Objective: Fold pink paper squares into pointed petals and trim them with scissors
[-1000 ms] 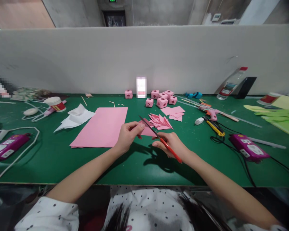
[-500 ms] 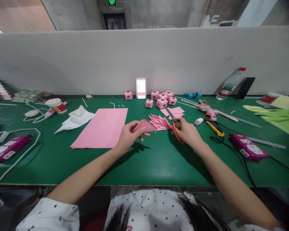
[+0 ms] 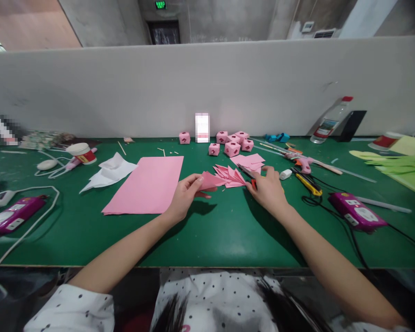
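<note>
Between the thumb and fingers of my left hand [image 3: 186,196] is a folded piece of pink paper [image 3: 210,180], held just above the table. My right hand [image 3: 270,190] is around the red handles of a pair of scissors [image 3: 246,171], low over the table; the palm partly hides the handles. The blades point away to the left, over pink paper squares [image 3: 251,161]. Between the two hands lies a pile of folded pink paper strips [image 3: 230,176]. Several pink paper cubes [image 3: 232,148] with dark diamond marks stand farther back.
Large pink sheets [image 3: 147,184] and a crumpled white tissue [image 3: 112,169] lie on the left. To the right are a white eraser-like block [image 3: 285,174], a yellow cutter [image 3: 309,183], a pink glue gun [image 3: 305,164] and a purple power strip [image 3: 357,211]. A grey partition [image 3: 141,92] stands behind.
My right hand has lowered the scissors to the table beside the strips, and its fingers have shifted over the handles. The folded paper in my left hand has tilted slightly.
</note>
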{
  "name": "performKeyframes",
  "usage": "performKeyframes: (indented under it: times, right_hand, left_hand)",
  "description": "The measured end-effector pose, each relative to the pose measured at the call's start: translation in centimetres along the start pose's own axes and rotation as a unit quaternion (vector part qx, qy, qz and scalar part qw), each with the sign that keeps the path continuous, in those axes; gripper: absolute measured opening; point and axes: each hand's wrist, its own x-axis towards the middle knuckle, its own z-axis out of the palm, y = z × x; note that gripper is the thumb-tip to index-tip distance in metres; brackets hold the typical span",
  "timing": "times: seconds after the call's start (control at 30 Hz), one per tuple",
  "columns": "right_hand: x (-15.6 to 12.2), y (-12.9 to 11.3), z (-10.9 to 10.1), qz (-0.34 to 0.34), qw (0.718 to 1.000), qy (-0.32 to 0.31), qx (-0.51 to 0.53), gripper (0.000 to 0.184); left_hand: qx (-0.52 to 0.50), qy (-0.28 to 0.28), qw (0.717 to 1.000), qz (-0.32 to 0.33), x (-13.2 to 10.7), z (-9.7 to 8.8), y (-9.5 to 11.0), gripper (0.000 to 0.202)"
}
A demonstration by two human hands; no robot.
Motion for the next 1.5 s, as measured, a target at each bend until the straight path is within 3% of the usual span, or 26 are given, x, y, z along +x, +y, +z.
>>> performKeyframes:
  times: [0.1,0.17,0.23,0.33,0.47,0.77,1.13,1.27,1.5]
  right_hand:
    - [-0.2,-1.7,-0.1,-0.059,0.976,0.042,0.205,0.041]
    - [-0.6,-3.0,0.0,-0.073,0.934,0.006,0.351,0.042]
    - [-1.1,-4.3,0.1,-0.075,0.882,-0.071,0.459,0.044]
    - [-1.8,-5.6,0.1,-0.046,0.813,-0.138,0.564,0.043]
    - [-2.1,-6.1,-0.2,-0.018,0.769,-0.156,0.620,0.036]
    - [-1.6,-5.6,0.3,0.051,0.731,-0.131,0.668,0.028]
    - [-1.6,-5.6,0.6,0.076,0.721,-0.120,0.679,0.030]
    - [-1.5,-5.6,0.5,0.085,0.712,-0.083,0.693,0.028]
    - [-1.8,-5.9,0.0,0.080,0.712,-0.051,0.695,0.029]
  left_hand:
    - [0.000,-0.007,1.000,0.000,-0.1,0.0,-0.1,0.033]
    - [0.005,-0.026,1.000,-0.006,-0.1,0.2,0.0,0.035]
    - [0.021,-0.038,0.999,-0.011,-0.2,0.3,0.1,0.037]
    - [0.071,-0.037,0.997,0.000,-0.3,0.4,0.1,0.038]
    - [0.113,-0.036,0.993,0.017,-0.3,0.4,0.0,0.036]
    - [0.075,-0.033,0.997,-0.012,-0.2,0.2,-0.2,0.035]
    - [-0.033,0.002,0.996,-0.080,0.1,0.5,-0.4,0.039]
    - [-0.089,-0.043,0.992,-0.075,0.3,0.1,-0.6,0.035]
    - [-0.031,-0.151,0.988,-0.028,-0.5,0.0,0.0,0.051]
